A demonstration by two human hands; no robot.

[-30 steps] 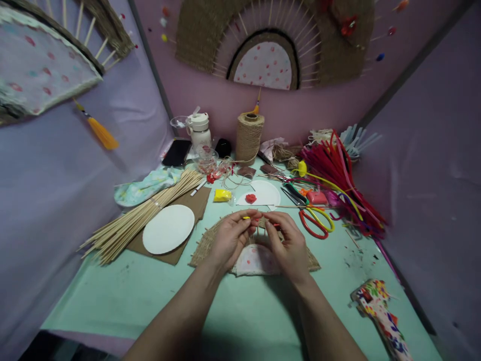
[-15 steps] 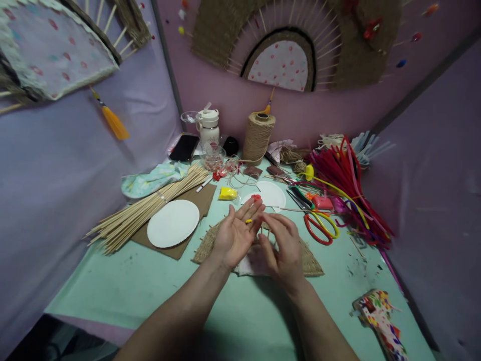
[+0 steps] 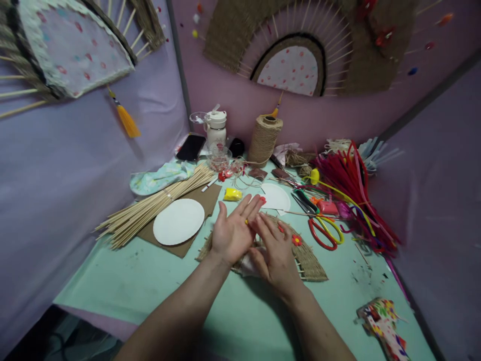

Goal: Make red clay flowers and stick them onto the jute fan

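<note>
My left hand [image 3: 235, 230] is held flat, palm up, fingers stretched out, with a small yellow bit [image 3: 246, 221] lying on it. My right hand [image 3: 276, 248] lies against it, fingers straight, pressing the yellow bit between the two palms. Both hover just above a half-round woven jute fan [image 3: 310, 258] with skewer ribs, which lies on the mint table [image 3: 150, 291]. A small red flower [image 3: 296, 240] sits on the fan's weave, right of my right hand. The fan's middle is hidden under my hands.
A bundle of bamboo skewers [image 3: 150, 208], a white paper disc [image 3: 179, 228] on brown card, a twine spool [image 3: 264, 138], red-yellow scissors [image 3: 325, 233], red pipe cleaners [image 3: 353, 185], a yellow clay lump [image 3: 232, 194] and a patterned glue gun [image 3: 383, 323] surround the fan. A white bottle [image 3: 216, 129] and phone [image 3: 191, 147] stand behind.
My fingers pinched a small piece over the fan a second ago. The left hand has opened flat, and the right hand now lies stretched against it. The view shifted left.
</note>
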